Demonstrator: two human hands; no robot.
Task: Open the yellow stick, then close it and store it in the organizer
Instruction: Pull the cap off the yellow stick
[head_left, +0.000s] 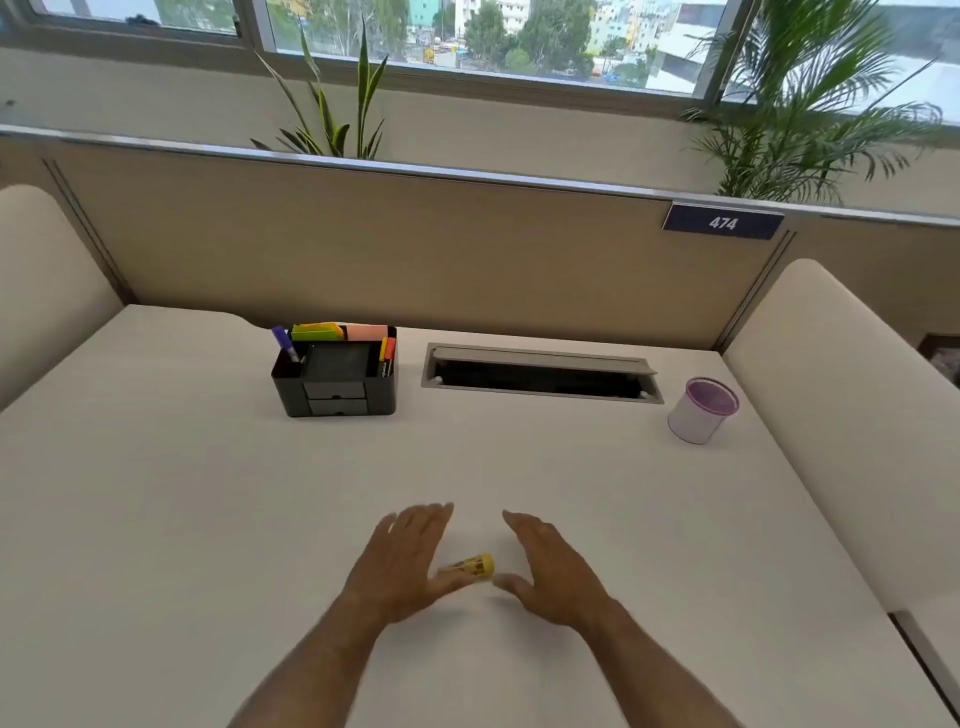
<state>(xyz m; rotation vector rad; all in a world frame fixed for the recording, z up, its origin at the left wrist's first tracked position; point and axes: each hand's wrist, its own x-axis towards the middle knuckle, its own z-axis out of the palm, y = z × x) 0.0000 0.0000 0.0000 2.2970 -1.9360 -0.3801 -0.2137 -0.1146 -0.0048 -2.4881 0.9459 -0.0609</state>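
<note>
Yellow stick (470, 565) lies on desk (208, 493) between left hand (402, 564) and right hand (550, 569); both spread wide, holding nothing. Probably light, rigid, smooth, roll-prone; pinch barrel, twist cap.

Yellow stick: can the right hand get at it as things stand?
Probably yes. The yellow stick lies on the desk between both open hands, beside the right hand's thumb, nothing covering it.
</note>
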